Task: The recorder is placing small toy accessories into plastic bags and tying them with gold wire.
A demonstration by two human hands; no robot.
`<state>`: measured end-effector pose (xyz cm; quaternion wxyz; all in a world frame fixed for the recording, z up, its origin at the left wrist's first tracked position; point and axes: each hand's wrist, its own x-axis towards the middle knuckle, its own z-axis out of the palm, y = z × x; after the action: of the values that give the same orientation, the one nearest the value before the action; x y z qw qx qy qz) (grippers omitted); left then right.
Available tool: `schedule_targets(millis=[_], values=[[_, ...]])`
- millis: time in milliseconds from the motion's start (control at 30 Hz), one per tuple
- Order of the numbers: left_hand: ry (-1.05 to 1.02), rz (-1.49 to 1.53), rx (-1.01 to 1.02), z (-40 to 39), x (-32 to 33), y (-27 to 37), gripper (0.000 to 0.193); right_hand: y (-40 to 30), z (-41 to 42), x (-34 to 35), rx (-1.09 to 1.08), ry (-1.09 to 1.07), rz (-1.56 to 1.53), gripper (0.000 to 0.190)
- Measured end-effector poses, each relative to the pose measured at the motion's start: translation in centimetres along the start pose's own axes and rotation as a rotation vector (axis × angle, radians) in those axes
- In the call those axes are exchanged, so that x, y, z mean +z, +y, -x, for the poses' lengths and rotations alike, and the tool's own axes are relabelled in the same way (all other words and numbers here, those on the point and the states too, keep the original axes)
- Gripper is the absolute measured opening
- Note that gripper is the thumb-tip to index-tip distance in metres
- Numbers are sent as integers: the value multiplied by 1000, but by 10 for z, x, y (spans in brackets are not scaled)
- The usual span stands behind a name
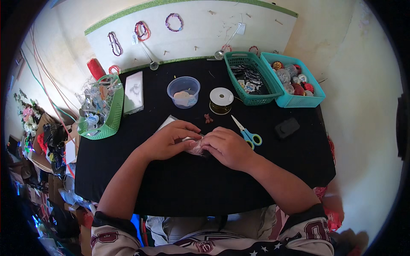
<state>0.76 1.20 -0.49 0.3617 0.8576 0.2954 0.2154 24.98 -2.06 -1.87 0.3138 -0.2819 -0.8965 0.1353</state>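
Observation:
My left hand (171, 139) and my right hand (225, 147) meet over the middle of the black-covered table. Between them they grip a small clear plastic bag (196, 150), and its contents are mostly covered by my fingers. Behind my left hand a flat stack of clear bags (167, 122) pokes out. A little brown ribbon bow (208, 118) lies just beyond my fingertips. Scissors with blue and green handles (246, 132) rest beside my right hand, the blades pointing away from me. A spool of dark ribbon (221, 100) stands past the bow.
Round plastic tub (183, 92) holds pale flat pieces. A green basket (105, 118) of bagged items stands left, near a clear-bag pack (133, 92). At back right are a teal basket (256, 99) with tags and a turquoise basket (301, 102) of ornaments. A black object (287, 128) lies right.

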Motion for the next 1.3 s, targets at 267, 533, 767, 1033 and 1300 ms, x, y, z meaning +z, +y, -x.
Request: schedule_targets(millis=[267,533,767,1033,1300], values=[[54,-61,-5,-2,2,11,40,-1,-1,-2,45,100,-37,12],[163,-231,-52,3,-7,16,37,-6,0,-11,214,240,-192,8],[138,-356,-91,7,-21,17,37,10,2,-5,375,485,-446,12],[100,-434,-95,20,-46,12,42,10,2,-18,452,577,-546,16],[294,514,-120,3,-3,14,61,1,1,-18,586,354,-906,18]])
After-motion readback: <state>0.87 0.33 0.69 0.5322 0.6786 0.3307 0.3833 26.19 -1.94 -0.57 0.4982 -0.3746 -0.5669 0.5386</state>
